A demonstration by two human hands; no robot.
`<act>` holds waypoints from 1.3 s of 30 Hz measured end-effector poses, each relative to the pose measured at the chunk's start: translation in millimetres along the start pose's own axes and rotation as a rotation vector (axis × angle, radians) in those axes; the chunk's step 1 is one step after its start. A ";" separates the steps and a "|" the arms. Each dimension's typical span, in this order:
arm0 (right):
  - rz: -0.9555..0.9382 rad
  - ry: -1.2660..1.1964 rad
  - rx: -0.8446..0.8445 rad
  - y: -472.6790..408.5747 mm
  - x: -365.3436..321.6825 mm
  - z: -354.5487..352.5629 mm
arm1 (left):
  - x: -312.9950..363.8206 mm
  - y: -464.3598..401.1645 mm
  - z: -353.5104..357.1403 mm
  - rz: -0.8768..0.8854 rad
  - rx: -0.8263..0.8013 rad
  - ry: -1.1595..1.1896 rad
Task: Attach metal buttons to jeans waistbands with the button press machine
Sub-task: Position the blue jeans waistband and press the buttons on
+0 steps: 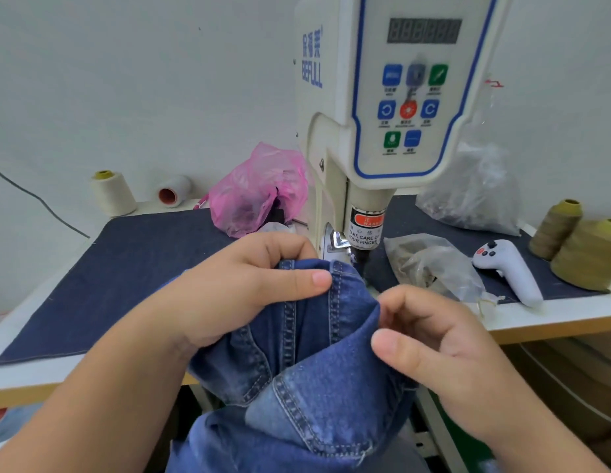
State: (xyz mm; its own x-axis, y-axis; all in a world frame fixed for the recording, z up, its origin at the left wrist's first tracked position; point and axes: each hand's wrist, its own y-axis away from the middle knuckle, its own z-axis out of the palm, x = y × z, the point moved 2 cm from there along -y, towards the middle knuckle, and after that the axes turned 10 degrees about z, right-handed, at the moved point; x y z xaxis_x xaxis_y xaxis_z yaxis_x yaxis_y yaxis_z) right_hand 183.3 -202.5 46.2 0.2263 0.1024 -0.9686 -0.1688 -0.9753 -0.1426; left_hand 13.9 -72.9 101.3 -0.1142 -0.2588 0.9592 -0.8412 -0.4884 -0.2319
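Observation:
Blue jeans (310, 363) are bunched in front of the cream button press machine (382, 97), the waistband end raised just below its press head (363, 247). My left hand (249, 285) grips the waistband's upper left part, thumb on top and fingers curled behind the cloth. My right hand (433, 332) pinches the denim's right edge between thumb and curled fingers. The die under the head is hidden by the jeans. No button shows on the cloth.
A dark denim mat (133, 278) covers the table. Behind stand a pink plastic bag (259, 192), cream thread cones (112, 192), clear bags of small parts (433, 268) (474, 192), a white handheld controller (509, 271) and olive thread cones (590, 254).

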 end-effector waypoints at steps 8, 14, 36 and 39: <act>-0.007 0.094 -0.003 1.3 -0.7 8.0 | 1.9 3.7 -12.5 0.064 -0.179 0.071; -0.112 0.138 0.200 10.6 -5.8 11.9 | 4.7 5.2 -22.0 0.097 -0.171 -0.002; 0.154 -0.306 -0.078 10.1 -1.5 -1.9 | 0.0 -3.3 -1.4 -0.261 -0.357 -0.742; 0.124 -0.342 -0.051 9.5 7.5 -1.1 | -3.4 -1.8 10.0 -0.276 -0.441 -0.767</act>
State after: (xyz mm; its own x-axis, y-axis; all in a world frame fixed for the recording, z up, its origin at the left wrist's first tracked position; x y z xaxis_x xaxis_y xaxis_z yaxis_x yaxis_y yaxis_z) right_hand 184.4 -211.1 37.8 -0.1282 0.0342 -0.9912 -0.1249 -0.9920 -0.0181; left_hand 21.1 -79.4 96.9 0.3688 -0.7378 0.5653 -0.9295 -0.2942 0.2224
